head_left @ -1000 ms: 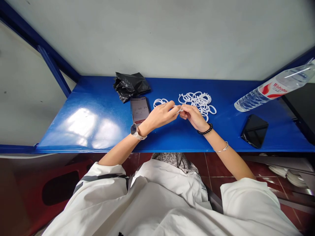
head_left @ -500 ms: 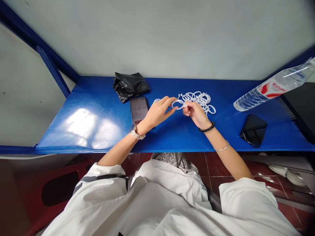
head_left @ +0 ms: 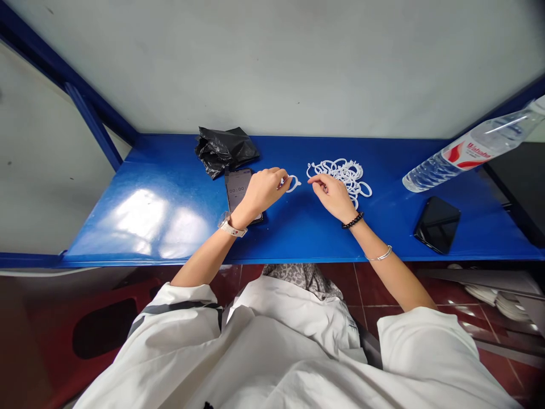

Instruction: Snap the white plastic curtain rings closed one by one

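My left hand (head_left: 263,190) is curled around a white plastic ring (head_left: 293,183), held just above the blue table (head_left: 170,210) beside a phone showing a timer (head_left: 237,184). My right hand (head_left: 332,195) rests a little to the right, fingers loosely bent and pointing towards a heap of several white plastic rings (head_left: 343,173); it holds nothing that I can see. A small gap separates the two hands.
A crumpled black plastic bag (head_left: 225,147) lies at the back of the table. A clear water bottle (head_left: 468,150) lies tilted at the right, with a dark phone (head_left: 437,224) in front of it. Blue frame bars (head_left: 91,122) rise at the left.
The hands, earlier together on one ring, have parted. My left hand carried the ring leftwards towards the timer phone; my right hand let go and moved towards the heap.
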The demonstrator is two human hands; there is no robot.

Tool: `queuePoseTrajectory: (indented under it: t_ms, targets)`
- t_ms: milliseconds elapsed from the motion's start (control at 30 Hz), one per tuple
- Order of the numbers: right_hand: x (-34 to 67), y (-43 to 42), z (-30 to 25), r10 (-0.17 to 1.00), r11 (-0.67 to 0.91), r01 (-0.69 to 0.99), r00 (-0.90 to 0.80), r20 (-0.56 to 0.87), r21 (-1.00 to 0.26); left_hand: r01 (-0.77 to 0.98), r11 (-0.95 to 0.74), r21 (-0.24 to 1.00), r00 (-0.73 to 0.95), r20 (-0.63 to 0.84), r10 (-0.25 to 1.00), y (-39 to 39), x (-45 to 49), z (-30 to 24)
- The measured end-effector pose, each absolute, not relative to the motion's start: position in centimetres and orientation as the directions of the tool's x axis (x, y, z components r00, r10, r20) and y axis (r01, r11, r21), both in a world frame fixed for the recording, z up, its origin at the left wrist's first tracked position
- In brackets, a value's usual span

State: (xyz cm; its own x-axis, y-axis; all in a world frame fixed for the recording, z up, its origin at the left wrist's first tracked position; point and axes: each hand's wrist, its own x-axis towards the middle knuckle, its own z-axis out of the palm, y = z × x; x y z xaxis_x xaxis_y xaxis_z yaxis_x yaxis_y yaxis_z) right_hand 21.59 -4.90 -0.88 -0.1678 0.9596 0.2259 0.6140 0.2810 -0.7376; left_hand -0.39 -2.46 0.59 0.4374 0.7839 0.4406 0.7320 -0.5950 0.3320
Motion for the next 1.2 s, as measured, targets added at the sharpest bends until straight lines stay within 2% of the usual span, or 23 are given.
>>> queuePoseTrajectory:
  t_ms: [100, 233, 400, 567, 700, 867, 1033, 1200]
  targets:
    - [21.8, -4.8, -1.4, 0.937, 0.343, 0.711, -0.217, 0.273, -0.613, 0.862, -0.464, 0.201, 0.413, 0.249, 0.876, -2.5, -0.4, 1.3]
    - [21.9, -4.9, -1.7, 0.935, 0.353, 0.812, -0.291, 0.203, -0.464, 0.916, -0.385, 0.115, 0.377, 0.088, 0.922, -2.9, -0.3, 2.3]
    - [22.0, -4.9, -1.6, 0.943, 0.332, 0.884, -0.303, 0.138, -0.33, 0.943, -0.329, 0.039, 0.33, 0.003, 0.944, -3.1, -0.2, 2.5]
    - [22.2, -4.7, -1.6, 0.946, 0.317, 0.912, -0.286, 0.151, -0.26, 0.944, -0.329, 0.027, 0.328, 0.015, 0.944, -3.2, 0.1, 2.4]
    - [22.2, -4.6, -1.7, 0.952, 0.288, 0.927, -0.251, 0.173, -0.241, 0.933, -0.351, 0.077, 0.35, 0.022, 0.936, -3.4, 0.2, 2.3]
    - [22.1, -4.7, -1.5, 0.955, 0.239, 0.923, -0.167, 0.246, -0.3, 0.882, -0.443, 0.159, 0.436, 0.078, 0.896, -3.7, 0.6, 1.9]
    - [22.3, -4.7, -0.9, 0.965, 0.129, 0.928, -0.036, 0.258, -0.35, 0.825, -0.542, 0.159, 0.531, 0.108, 0.84, -4.2, 1.3, 1.1]
    - [22.7, -4.5, -0.9, 0.938, 0.141, 0.907, 0.006, 0.347, -0.396, 0.785, -0.59, 0.186, 0.577, 0.125, 0.807, -4.5, 1.4, 0.8]
